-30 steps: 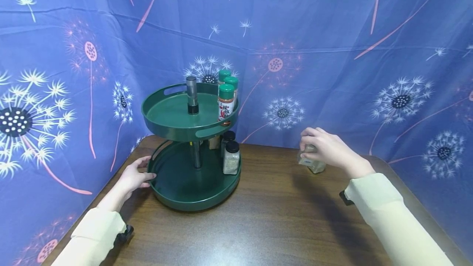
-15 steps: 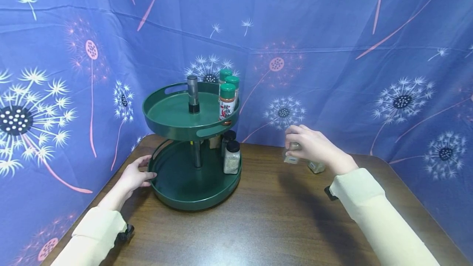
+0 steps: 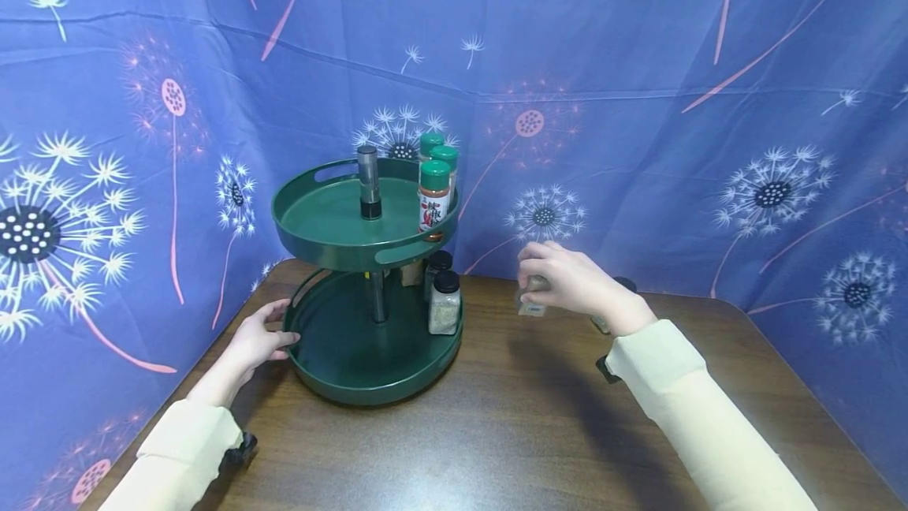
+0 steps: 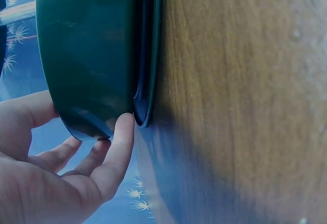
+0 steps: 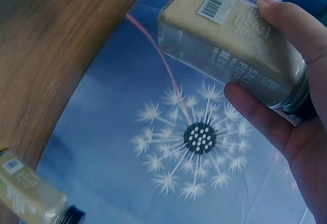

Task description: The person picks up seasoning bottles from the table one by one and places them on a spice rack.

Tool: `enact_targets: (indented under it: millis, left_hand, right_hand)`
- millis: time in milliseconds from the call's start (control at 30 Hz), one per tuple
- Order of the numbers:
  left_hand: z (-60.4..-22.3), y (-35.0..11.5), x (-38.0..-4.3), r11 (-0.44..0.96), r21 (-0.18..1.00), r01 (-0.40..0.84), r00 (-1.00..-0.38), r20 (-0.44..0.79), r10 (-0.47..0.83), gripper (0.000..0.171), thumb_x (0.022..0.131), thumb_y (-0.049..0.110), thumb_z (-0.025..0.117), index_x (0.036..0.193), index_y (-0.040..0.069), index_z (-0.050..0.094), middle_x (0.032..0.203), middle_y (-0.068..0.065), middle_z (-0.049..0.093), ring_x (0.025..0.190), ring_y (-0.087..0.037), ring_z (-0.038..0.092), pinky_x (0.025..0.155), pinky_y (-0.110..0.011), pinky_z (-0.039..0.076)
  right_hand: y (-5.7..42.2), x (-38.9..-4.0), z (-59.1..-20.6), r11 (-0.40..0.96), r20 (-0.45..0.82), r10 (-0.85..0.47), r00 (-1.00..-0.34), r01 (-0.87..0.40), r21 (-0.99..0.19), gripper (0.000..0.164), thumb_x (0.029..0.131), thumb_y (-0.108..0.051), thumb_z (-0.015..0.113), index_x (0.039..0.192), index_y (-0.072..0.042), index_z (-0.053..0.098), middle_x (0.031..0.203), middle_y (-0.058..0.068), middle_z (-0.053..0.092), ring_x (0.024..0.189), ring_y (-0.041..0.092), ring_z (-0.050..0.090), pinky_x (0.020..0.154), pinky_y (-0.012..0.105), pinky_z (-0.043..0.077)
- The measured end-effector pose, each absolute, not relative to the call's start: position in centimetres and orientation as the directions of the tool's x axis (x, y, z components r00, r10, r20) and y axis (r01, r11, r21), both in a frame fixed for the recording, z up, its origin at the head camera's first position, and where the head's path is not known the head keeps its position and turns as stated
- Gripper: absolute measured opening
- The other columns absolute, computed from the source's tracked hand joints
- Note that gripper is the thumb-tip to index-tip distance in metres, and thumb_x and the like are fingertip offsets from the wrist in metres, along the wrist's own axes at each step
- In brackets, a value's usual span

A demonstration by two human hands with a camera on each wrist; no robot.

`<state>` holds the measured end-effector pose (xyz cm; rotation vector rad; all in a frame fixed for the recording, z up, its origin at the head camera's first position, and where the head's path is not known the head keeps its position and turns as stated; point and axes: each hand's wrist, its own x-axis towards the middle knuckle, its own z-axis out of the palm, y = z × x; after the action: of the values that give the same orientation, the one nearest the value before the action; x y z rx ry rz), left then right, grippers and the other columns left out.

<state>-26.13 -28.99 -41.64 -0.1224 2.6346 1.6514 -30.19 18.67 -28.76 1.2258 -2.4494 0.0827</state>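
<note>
My right hand (image 3: 560,282) grips a square glass spice jar (image 5: 230,40) near its black lid, over the right half of the table. Its label carries a barcode and lettering including "SALT" and "PEP"; pale powder fills it. At the left, my left hand (image 3: 258,337) holds the side of the lower tray (image 3: 369,393) of a green two-tier rack. In the left wrist view its thumb tip goes behind the rim, while other fingers (image 4: 122,132) touch the outer wall. A black-capped jar (image 3: 444,306) stands on this tray at its right, with another dark jar (image 3: 437,262) behind.
Green-capped spice bottles (image 3: 434,195) stand on the upper tray (image 3: 326,215), by its right rim. Another black-lidded jar (image 5: 30,188) is on the wooden table (image 3: 511,416) beyond my right hand, partly hidden in the head view. A blue dandelion-print cloth (image 3: 603,61) hangs behind.
My right hand has moved left with the spice jar, away from the other jar on the table. The left hand and the rack have stayed put.
</note>
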Motion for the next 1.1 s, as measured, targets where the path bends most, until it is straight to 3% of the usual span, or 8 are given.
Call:
enact_targets:
  millis: [267, 800, 1100]
  left_hand:
    - [-41.6, -28.8, -25.9, 0.422, 0.904, -0.074, -0.997, -0.061, -0.044, 0.071, 0.080, 0.004, 0.061, 0.139, 0.002, 0.022, 0.136, -0.029, 0.025, 0.081, -0.014, 0.054, 0.065, -0.032, 0.056]
    - [-41.5, -28.3, -25.4, 0.466, 0.881, -0.083, -0.996, -0.055, -0.073, 0.069, 0.081, 0.005, 0.060, 0.139, 0.002, 0.022, 0.134, -0.028, 0.029, 0.081, -0.015, 0.054, 0.063, -0.029, 0.056]
    - [-41.4, -27.9, -24.9, 0.512, 0.856, -0.064, -0.996, -0.026, -0.080, 0.069, 0.080, 0.005, 0.059, 0.138, 0.000, 0.023, 0.132, -0.029, 0.031, 0.082, -0.017, 0.056, 0.062, -0.029, 0.056]
  right_hand:
    - [17.2, -30.1, -28.8, 0.576, 0.386, -0.778, -0.495, -0.808, 0.124, 0.020, 0.067, -0.031, 0.075, 0.076, -0.024, 0.059, 0.097, -0.011, 0.051, 0.080, 0.009, 0.045, 0.058, 0.026, 0.046]
    - [13.4, -29.6, -29.5, 0.511, 0.389, -0.813, -0.433, -0.851, 0.121, 0.017, 0.070, -0.032, 0.073, 0.076, -0.024, 0.059, 0.105, -0.007, 0.052, 0.091, 0.010, 0.048, 0.059, 0.026, 0.049]
    - [11.4, -29.2, -30.0, 0.479, 0.381, -0.831, -0.405, -0.869, 0.123, 0.017, 0.071, -0.032, 0.072, 0.076, -0.025, 0.058, 0.103, -0.007, 0.052, 0.090, 0.010, 0.047, 0.057, 0.026, 0.048]
